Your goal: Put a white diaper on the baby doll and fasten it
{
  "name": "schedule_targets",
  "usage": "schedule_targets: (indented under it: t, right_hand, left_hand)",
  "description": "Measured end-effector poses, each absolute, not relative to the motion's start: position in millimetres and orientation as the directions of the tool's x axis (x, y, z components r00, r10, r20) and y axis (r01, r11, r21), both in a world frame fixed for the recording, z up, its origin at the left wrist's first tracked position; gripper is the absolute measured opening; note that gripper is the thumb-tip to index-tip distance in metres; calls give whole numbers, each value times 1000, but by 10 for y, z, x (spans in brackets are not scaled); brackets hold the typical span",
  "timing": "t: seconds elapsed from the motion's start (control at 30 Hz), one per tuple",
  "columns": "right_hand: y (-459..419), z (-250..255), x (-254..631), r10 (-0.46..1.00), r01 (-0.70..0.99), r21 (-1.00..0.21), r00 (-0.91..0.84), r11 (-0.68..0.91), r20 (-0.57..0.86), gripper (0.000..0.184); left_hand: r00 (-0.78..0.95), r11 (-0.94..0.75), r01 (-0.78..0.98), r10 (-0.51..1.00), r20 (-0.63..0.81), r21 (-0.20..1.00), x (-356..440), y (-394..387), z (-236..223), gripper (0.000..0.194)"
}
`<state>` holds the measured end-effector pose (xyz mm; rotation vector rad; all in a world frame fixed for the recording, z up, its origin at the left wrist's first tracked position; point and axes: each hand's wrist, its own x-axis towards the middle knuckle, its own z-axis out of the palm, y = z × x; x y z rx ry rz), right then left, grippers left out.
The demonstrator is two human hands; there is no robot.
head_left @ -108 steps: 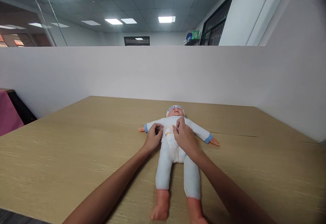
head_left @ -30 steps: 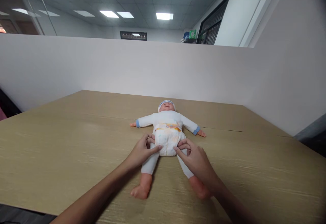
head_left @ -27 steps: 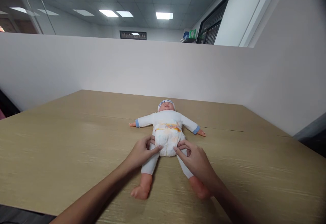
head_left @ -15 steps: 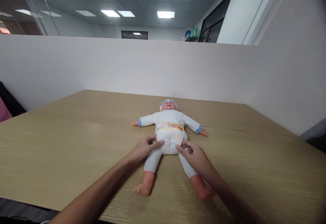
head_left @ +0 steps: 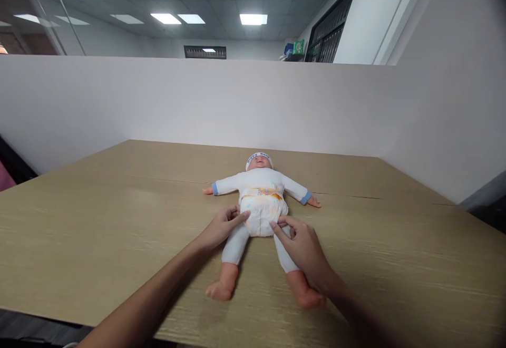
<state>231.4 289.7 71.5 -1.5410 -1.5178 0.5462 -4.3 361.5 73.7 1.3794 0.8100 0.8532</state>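
Pinching diaper (head_left: 261,217) edges, left hand (head_left: 218,228) and right hand (head_left: 303,242) have fingers nearly closed; headband (head_left: 259,156) reads "Happy".

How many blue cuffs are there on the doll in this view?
2. In the picture, one cuff is left of the doll's body, the other cuff is right of it.

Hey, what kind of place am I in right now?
Probably an office or training room: ceiling light panels, a low partition wall, and a wide wood-look table with a baby doll on it.
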Motion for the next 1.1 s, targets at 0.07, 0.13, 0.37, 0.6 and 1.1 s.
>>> schedule_targets:
  t: [0.07, 0.13, 0.37, 0.6, 1.1]
  right_hand:
    - [2888, 721, 2310, 946, 584, -798, 154, 147, 286, 46]
    - [2894, 713, 2311, 948, 578, -804, 159, 138, 277, 48]
    - [2971, 617, 2280, 970, 352, -931, 179, 94, 165, 56]
    - [3019, 520, 2241, 965, 225, -959, 158, 173, 211, 54]
    - [2919, 601, 2258, 920, 574, -799, 187, 181, 343, 52]
  left_hand:
    - [459, 5, -40, 888, 14, 999, -37, 3627, 711, 55]
    - [451, -7, -37, 892, 23, 999, -31, 3632, 700, 54]
    - [420, -106, 14, 903, 91, 994, -15, 3634, 690, 51]
    - [394, -213, 136, 908, 145, 968, -14, 3651, 659, 50]
    - [407, -239, 140, 899, 164, 961, -30, 3656, 656, 51]
